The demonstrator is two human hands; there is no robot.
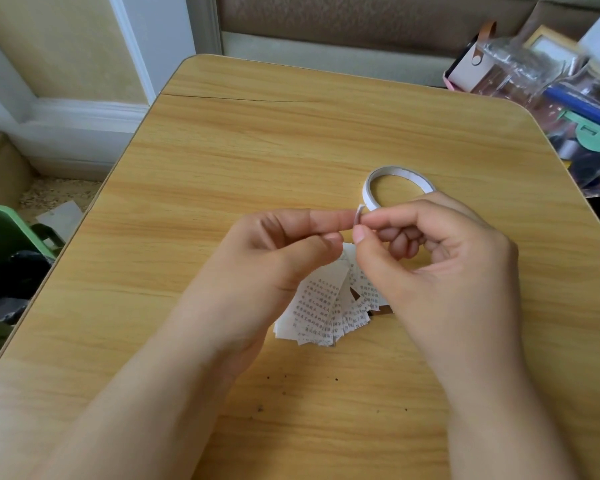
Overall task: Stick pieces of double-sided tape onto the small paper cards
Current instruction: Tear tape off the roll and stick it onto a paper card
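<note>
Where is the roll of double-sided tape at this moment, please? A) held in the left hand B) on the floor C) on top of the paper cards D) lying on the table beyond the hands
D: the tape roll lies on the table just beyond the right hand, and neither hand grips it.

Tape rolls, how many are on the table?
1. The tape roll lies flat on the table, just beyond the right hand, which hides its near edge. No other shows.

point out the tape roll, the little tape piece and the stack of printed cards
tape roll (369,187), head view, left wall of the ring
tape piece (359,213), head view, its curled white strip
paper cards (317,308), head view, printed face
</note>
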